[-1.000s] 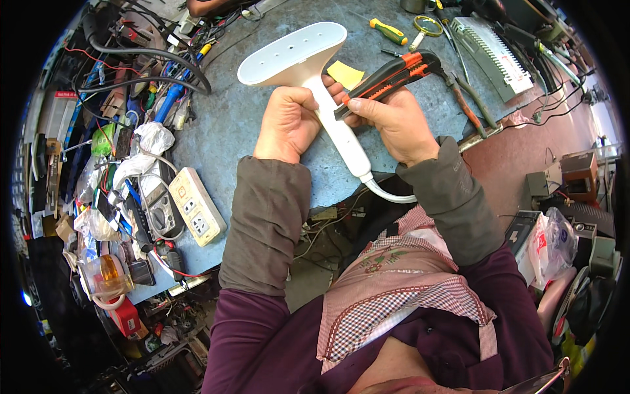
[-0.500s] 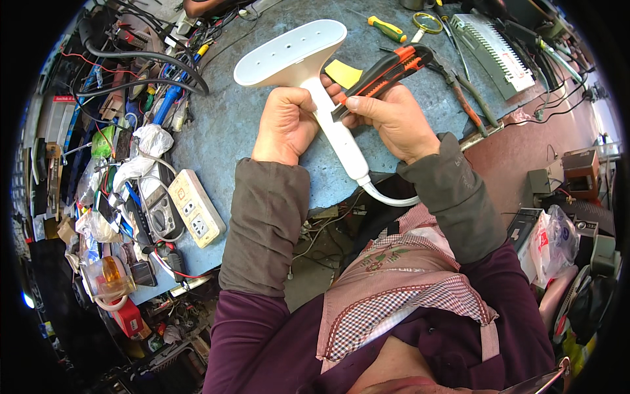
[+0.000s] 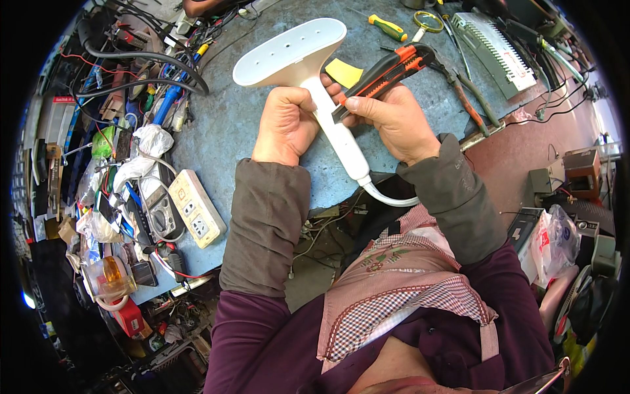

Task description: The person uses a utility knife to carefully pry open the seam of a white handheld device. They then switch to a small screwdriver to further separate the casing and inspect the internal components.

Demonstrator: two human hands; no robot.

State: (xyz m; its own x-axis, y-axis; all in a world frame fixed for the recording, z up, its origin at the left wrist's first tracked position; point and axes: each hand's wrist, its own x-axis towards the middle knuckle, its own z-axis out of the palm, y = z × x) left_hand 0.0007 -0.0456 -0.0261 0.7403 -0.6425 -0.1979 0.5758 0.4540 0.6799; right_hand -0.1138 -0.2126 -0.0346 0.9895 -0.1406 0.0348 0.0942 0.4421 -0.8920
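Note:
A white handheld garment steamer is held tilted over the blue worktop, its wide oval plate at the upper left. From the lower end of its handle a white hose curves toward my right sleeve. My left hand is closed around the handle just below the head, with some fingers behind it. In my right hand is a black and orange utility knife. Its front end touches or nearly touches the side of the handle; whether the blade is out cannot be made out. Behind the left fingertips shows a yellow piece.
At the left lie a power strip, a multimeter and tangled cables. On the far right are a yellow-green screwdriver, a magnifying glass, pliers and a slotted metal panel. Boxes and plastic bags stand beyond the right edge.
Almost nothing differs. The steamer's head has shifted very slightly up and left; both hands keep their grip, and the knife stays at the handle.

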